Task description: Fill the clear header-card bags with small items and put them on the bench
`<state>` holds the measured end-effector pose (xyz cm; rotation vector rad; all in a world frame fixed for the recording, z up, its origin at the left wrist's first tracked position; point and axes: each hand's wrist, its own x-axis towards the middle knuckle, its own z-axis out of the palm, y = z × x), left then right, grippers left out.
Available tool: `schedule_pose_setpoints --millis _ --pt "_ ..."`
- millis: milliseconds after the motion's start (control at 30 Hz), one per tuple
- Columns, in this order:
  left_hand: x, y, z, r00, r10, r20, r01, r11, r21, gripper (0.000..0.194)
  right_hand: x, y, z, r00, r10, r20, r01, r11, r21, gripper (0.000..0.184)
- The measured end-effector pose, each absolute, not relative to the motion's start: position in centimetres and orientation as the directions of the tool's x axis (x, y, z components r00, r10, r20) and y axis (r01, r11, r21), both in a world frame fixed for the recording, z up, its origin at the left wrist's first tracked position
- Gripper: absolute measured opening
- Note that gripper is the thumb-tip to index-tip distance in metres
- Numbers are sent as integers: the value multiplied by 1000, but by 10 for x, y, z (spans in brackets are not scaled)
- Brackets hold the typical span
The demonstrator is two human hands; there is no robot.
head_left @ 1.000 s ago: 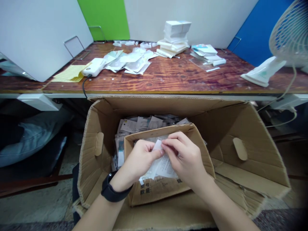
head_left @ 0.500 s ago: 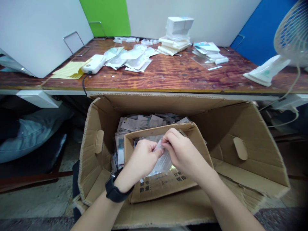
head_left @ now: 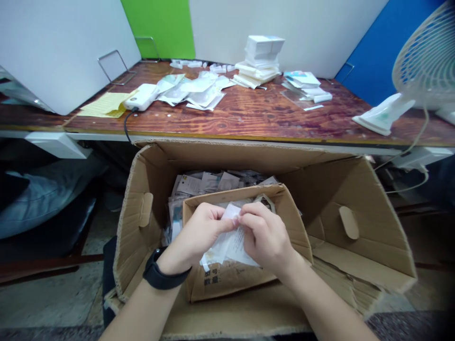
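Over a small cardboard box [head_left: 245, 284], both hands are closed on a clear plastic bag [head_left: 222, 248] with a printed white slip inside. My left hand [head_left: 201, 232] pinches the bag's upper edge between thumb and fingers; a black band is on that wrist. Right beside it, my right hand [head_left: 268, 234] has its fingertips gathered on the same edge, nearly touching the left thumb. White material shows between the two pinches. The lower part of the bag hangs over the small box's near wall. Whatever lies in the small box is mostly hidden by my hands.
The small box sits inside a large open carton [head_left: 362, 260]. Flat packaged cards [head_left: 192, 184] lie behind it. On the wooden table [head_left: 245, 113] are loose packets [head_left: 199, 90], a white device [head_left: 142, 97], yellow paper [head_left: 106, 104], stacked cards [head_left: 265, 49] and a fan [head_left: 423, 66].
Both hands keep their pinch at the bag's edge, with the right fingers shifting slightly. The bag tipped half a second ago and now spreads lower over the small box's near wall again.
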<state>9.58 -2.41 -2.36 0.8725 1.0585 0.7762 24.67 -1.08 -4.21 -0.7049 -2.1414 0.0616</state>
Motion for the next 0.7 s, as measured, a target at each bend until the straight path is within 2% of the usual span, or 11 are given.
schedule_pose_setpoints --millis 133,533,700 --pt "95 -25 -25 331 851 -407 -146 472 869 30 246 -11 -42 -425 488 762 448 845 -291 30" --pt "95 -25 -24 345 854 -389 -115 450 886 30 246 -17 -41 -381 440 813 441 859 -259 27" --pt "94 -26 -23 339 851 -402 -109 460 881 29 245 -19 -40 -351 504 790 404 842 -358 28"
